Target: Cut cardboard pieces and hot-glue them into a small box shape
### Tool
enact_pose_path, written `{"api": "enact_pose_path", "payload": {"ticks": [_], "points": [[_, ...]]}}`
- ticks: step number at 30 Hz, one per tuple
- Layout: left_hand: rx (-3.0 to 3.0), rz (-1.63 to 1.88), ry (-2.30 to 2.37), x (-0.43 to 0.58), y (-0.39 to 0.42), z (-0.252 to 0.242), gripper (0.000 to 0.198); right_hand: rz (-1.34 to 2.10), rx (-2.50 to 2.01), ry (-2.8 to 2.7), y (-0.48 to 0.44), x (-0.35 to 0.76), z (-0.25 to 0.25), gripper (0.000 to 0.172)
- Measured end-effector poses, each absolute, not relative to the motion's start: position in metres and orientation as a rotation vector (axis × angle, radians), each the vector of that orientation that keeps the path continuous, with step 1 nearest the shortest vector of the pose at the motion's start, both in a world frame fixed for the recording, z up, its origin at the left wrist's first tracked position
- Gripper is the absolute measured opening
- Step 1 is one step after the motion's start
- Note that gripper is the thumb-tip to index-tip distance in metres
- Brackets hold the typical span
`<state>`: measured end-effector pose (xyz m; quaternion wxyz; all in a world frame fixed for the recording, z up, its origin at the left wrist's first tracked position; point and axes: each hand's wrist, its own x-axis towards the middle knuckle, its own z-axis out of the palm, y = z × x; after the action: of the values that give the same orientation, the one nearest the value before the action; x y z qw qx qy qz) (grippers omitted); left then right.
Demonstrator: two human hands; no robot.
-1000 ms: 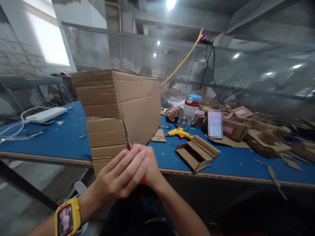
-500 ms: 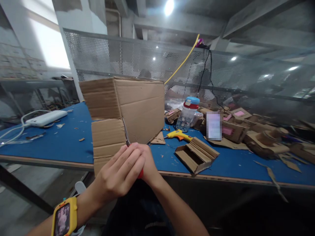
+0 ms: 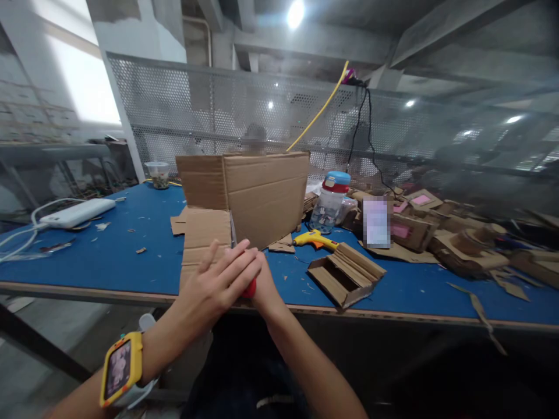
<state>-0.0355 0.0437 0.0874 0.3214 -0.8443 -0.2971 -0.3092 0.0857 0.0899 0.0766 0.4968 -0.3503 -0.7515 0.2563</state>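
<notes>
A large cardboard box (image 3: 262, 192) stands on the blue table (image 3: 109, 256) in front of me. My right hand (image 3: 262, 285) grips red-handled scissors (image 3: 248, 286), whose blade runs up along the box's near corner edge. My left hand (image 3: 218, 285), with a yellow watch on the wrist, lies over the right hand with its fingers stretched out and slightly apart. It holds nothing itself. Most of the scissors is hidden behind both hands.
A yellow glue gun (image 3: 317, 238), a small open cardboard tray (image 3: 345, 270) and a blue-lidded bottle (image 3: 329, 201) lie right of the box. Cardboard scraps (image 3: 458, 241) pile at the far right. A white power bank (image 3: 76, 212) with cable sits at left. A mesh screen stands behind.
The box has moved away from me onto the table and looks smaller. My left hand's fingers have opened out from around the right hand. The scissors blade shows less.
</notes>
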Motion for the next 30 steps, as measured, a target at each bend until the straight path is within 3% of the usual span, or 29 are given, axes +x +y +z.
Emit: {"api": "enact_pose_path", "payload": {"ticks": [1,4,6,9,11,18,30], "points": [[-2.264,-0.827,-0.863,-0.039,0.043,0.087,0.046,0.655,-0.848,-1.804,0.089,0.089,0.079,0.047],[-2.318,-1.1,-1.163,-0.054,0.043,0.089,0.1,0.94,-0.799,-1.706,0.083,0.103,0.086,0.052],[-2.229,-1.555,-1.448,-0.062,0.046,0.095,0.11,1.182,-0.748,-1.617,0.081,0.111,0.09,0.049],[-2.192,-2.34,-1.872,-0.064,0.055,0.11,0.101,1.385,-0.717,-1.533,0.081,0.117,0.091,0.052],[-2.284,-2.605,-1.967,-0.061,0.062,0.119,0.085,1.431,-0.714,-1.537,0.081,0.117,0.089,0.055],[-2.272,-2.699,-1.926,-0.062,0.063,0.126,0.062,1.582,-0.496,-1.557,0.076,0.119,0.076,0.066],[-2.351,-2.751,-2.036,-0.066,0.059,0.126,0.069,1.888,-0.35,-1.373,0.071,0.121,0.072,0.074]]}}
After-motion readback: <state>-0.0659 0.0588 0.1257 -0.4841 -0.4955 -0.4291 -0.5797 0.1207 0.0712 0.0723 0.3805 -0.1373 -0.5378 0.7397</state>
